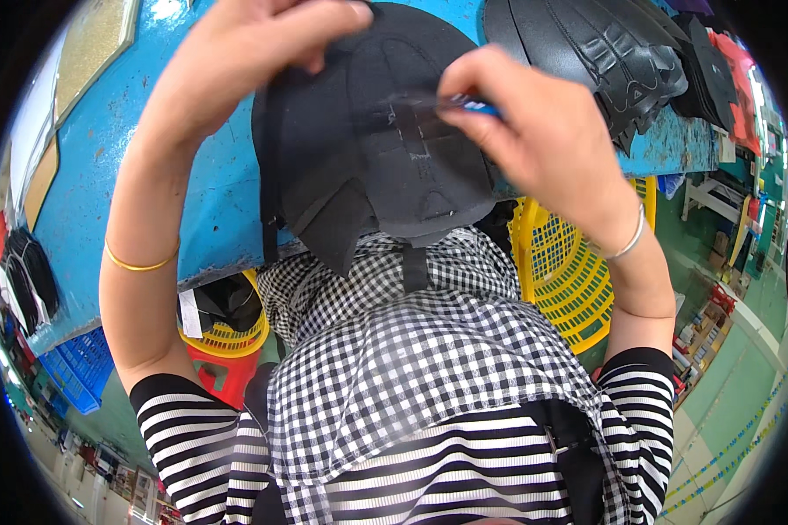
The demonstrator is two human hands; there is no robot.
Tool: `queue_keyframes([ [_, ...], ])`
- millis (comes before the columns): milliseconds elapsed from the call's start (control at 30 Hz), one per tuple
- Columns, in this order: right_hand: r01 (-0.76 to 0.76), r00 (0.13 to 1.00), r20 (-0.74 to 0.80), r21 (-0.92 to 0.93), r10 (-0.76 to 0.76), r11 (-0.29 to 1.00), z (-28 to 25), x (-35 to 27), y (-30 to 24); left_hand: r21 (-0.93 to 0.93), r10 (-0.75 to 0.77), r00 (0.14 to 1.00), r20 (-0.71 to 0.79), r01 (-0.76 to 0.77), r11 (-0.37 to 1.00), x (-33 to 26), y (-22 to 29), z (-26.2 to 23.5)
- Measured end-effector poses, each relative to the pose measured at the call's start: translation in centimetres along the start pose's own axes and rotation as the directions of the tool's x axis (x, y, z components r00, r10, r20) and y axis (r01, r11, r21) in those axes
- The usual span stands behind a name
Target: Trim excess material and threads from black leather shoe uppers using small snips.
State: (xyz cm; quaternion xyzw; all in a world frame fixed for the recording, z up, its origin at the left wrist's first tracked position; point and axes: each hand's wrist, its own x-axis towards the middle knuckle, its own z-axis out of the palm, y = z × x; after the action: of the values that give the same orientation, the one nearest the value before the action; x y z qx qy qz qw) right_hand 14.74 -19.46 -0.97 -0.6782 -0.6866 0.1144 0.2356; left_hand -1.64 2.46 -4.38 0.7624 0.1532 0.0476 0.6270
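Observation:
A black shoe-upper piece (442, 179) with stitched outlines and pale marks lies at the table's near edge, layered with other dark pieces. My right hand (534, 131) is closed in a pinch on a small blue-handled tool (475, 106) over the right part of the piece. The tool's tip is blurred, so its kind is unclear. My left hand (254, 52) is over the upper left of the piece, fingers apart and partly cut off by the upper rim. Whether it touches the piece cannot be made out.
The blue worktable (214, 206) bears a stack of glossy black uppers (587, 52) at the far right and boards (92, 61) at the left. Below its edge stand a yellow basket (578, 324) at right, another yellow basket (258, 337) on a red stool (228, 372), and a blue crate (79, 376).

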Motion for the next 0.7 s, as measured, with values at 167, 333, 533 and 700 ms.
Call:
queue_keyframes([
  [167, 0.157, 0.988, 0.070, -0.480, -0.141, 0.863, 4.6, -0.8, -3.8, -0.256, 0.016, 0.948, -0.317, -0.101, 0.961, -0.3, 3.7, 0.0],
  [333, 0.141, 0.990, 0.062, -0.516, -0.128, 0.845, 5.2, -0.2, -4.3, 0.081, 0.180, 0.877, -0.446, -0.161, 0.984, -1.6, 4.7, -2.3],
  [533, -0.322, 0.889, -0.268, 0.212, 0.372, 0.923, -1.2, -0.1, 0.2, 0.084, 0.161, 0.980, -0.119, -0.152, 0.985, -3.4, 5.1, -0.9],
  [700, -0.319, 0.602, -0.668, 0.301, 0.437, 0.899, -7.1, -6.9, 6.6, 0.236, 0.049, 0.983, 0.178, -0.091, 0.967, -0.8, 3.9, 1.8],
])
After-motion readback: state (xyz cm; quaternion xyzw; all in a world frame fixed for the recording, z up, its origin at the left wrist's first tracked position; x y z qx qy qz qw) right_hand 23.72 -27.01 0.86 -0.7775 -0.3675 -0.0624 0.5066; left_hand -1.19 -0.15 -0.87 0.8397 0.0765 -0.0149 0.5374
